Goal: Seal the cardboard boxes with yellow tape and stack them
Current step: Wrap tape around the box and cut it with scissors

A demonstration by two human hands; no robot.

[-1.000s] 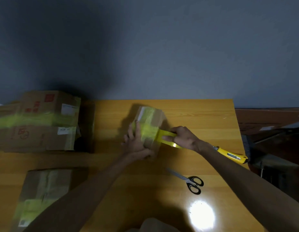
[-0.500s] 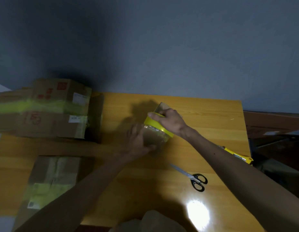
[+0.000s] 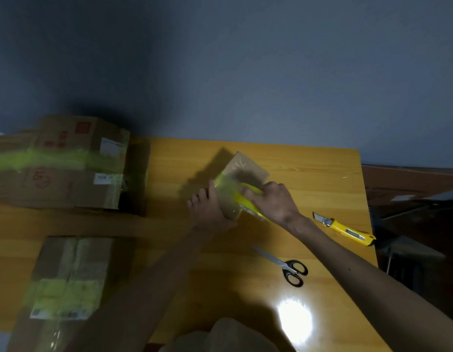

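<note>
Small cardboard box (image 3: pixel 249 171) is set askew mid-way along the wooden table (image 3: pixel 309 179), towards the far edge. A yellow-green band is wrapped over its left part and is badly blurred. The top face is shaded.

Left hand (image 3: pixel 207 209) is laid against the box's left face with fingers extended and flat. The thumb is hidden behind the near corner.

Right hand (image 3: pixel 273 201) is curled over the yellow tape roll (image 3: pixel 242 200), which is held against the box's near-right side. Only a yellow rim strip is exposed. Core and free end are covered by the fingers, so whether tape is stuck down at this spot cannot be told.

Stacked boxes (image 3: pixel 68 161) are seen far left, cut off by the frame edge and smeared. A yellow-green band runs across them. The white labels and red marks cannot be read.

Another taped box (image 3: pixel 68 270) lies near left and is cropped at the bottom. Its yellow patch is out of focus.

Utility knife (image 3: pixel 344 228) lies just beyond the right wrist, near the table's right edge. Scissors (image 3: pixel 289 266) lie closed on the near side of the right forearm, blade tip faint.

Glare (image 3: pixel 294 321) washes out the near table surface. A pale rounded shape (image 3: pixel 233 336) is cut off at the bottom edge and cannot be identified. The area right of the table is too dark to resolve.
</note>
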